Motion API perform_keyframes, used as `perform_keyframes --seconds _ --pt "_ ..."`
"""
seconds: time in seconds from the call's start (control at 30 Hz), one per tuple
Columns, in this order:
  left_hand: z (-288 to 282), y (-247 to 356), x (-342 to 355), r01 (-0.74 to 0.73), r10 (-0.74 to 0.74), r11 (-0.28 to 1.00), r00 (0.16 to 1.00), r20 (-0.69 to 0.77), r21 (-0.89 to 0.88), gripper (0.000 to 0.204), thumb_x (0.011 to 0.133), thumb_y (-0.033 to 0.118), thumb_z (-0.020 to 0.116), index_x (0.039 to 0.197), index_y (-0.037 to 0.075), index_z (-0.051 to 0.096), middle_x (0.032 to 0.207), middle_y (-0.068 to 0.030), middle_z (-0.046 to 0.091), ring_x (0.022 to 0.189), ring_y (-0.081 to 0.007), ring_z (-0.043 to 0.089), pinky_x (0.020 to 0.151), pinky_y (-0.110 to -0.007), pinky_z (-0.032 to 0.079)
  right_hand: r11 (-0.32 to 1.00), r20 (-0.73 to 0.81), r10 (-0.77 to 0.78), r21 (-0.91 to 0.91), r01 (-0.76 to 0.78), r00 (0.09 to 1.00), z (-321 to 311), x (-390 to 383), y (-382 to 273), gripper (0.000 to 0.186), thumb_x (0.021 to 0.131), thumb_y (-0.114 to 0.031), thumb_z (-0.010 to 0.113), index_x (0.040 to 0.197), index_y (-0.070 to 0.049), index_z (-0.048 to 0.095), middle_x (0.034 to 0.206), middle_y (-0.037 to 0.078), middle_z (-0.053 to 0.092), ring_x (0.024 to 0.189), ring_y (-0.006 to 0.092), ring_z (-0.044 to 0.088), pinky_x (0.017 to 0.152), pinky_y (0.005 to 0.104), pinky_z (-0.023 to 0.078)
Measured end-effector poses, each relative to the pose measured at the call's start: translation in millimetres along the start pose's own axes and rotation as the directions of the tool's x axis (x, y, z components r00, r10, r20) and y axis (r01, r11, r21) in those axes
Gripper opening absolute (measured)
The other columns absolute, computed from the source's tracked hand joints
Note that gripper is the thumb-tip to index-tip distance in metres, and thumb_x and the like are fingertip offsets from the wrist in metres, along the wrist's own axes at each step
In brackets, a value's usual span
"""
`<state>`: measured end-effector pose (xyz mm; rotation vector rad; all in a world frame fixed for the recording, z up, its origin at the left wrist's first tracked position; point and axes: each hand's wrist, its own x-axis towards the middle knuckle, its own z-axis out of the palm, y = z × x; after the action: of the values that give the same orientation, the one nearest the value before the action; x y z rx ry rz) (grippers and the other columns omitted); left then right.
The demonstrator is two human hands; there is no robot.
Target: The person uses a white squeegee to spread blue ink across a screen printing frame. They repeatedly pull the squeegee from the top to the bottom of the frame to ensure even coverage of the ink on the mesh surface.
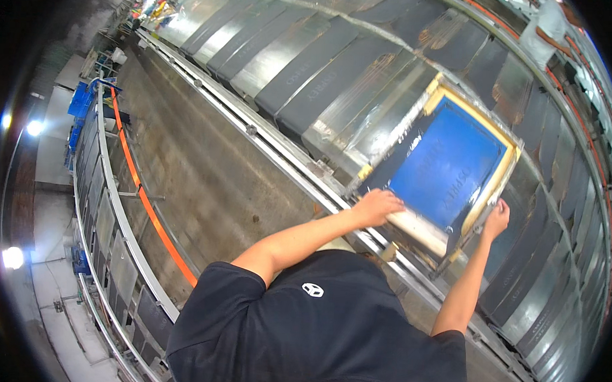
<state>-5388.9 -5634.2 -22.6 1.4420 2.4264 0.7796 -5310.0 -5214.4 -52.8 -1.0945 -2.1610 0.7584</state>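
Note:
A screen-printing frame (508, 161) with yellowish edges and a blue mesh panel (442, 162) lies tilted across the long worktable in front of me. Along the near inner side of the frame runs a pale squeegee (422, 233). My left hand (379, 208) is closed over the squeegee's left end, at the frame's near left corner. At the frame's right side, my right hand (497, 219) grips the edge with bent fingers. Dark fabric pieces (316, 83) lie in a row on the table beyond the frame; whatever is directly under the frame is hidden.
A metal rail (251, 130) edges the table on my side. To the left, past the concrete aisle (186, 160), stands another table with an orange strip (141, 193) and dark pieces. Blue bins (82, 99) sit farther back. Another person (547, 31) stands across the table at upper right.

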Motion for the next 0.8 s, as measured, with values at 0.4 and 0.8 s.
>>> perform_keyframes --seconds 0.4,0.8 --pt "-229 -330 -97 0.002 -0.002 0.995 1.000 0.004 0.100 0.050 0.073 0.004 0.074 0.121 0.018 0.072 0.124 -0.0008 0.072 0.115 -0.0229 0.065 0.093 -0.040 0.053 0.968 -0.017 -0.059 0.245 0.061 0.998 300 -134 -270 0.023 0.098 -0.020 0.061 0.110 -0.003 0.072 0.104 0.016 0.073 0.096 0.0284 0.068 0.089 0.0376 0.051" --pt "-303 -423 -147 0.071 -0.070 0.982 0.997 -0.015 0.173 0.059 0.074 -0.003 0.065 0.126 0.023 0.071 0.126 0.0044 0.071 0.116 -0.0205 0.065 0.093 -0.039 0.052 0.989 0.026 0.070 0.132 -0.073 0.997 373 -181 -384 0.018 0.098 -0.020 0.062 0.106 -0.008 0.073 0.081 0.014 0.072 0.073 0.0293 0.067 0.073 0.0425 0.051"
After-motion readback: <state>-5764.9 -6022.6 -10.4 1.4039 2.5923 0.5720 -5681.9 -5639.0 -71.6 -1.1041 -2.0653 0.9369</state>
